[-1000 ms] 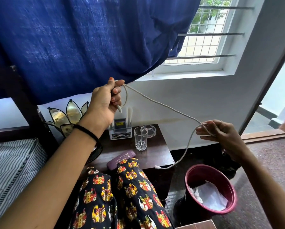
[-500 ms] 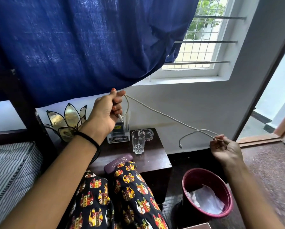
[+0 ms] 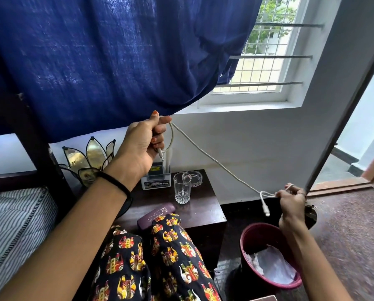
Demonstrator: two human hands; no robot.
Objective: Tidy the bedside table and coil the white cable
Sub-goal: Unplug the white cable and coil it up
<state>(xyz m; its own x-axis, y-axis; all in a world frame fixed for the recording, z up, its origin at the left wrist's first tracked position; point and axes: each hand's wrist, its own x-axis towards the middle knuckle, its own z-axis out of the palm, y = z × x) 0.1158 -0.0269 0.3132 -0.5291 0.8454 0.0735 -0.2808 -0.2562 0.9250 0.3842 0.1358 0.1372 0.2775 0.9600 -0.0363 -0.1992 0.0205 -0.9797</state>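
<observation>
White cable (image 3: pixel 214 161) stretched between two hands above the bedside table (image 3: pixel 203 210).

The left hand (image 3: pixel 141 146) is raised, fingers curled around one end of the cable; a small loop and a plug hang below the fist. The right hand (image 3: pixel 291 202) is lower, beside the table, pinching the cable near its other end, whose connector dangles just below the fingers. The cable runs taut and diagonal between them. On the table stand a drinking glass (image 3: pixel 182 190), a glass ashtray (image 3: pixel 194 177), a white holder (image 3: pixel 156 179) with a label reading "OPEL", and a purple case (image 3: pixel 156 215) with unreadable print. A red bin (image 3: pixel 250 242) sits on the floor.
</observation>
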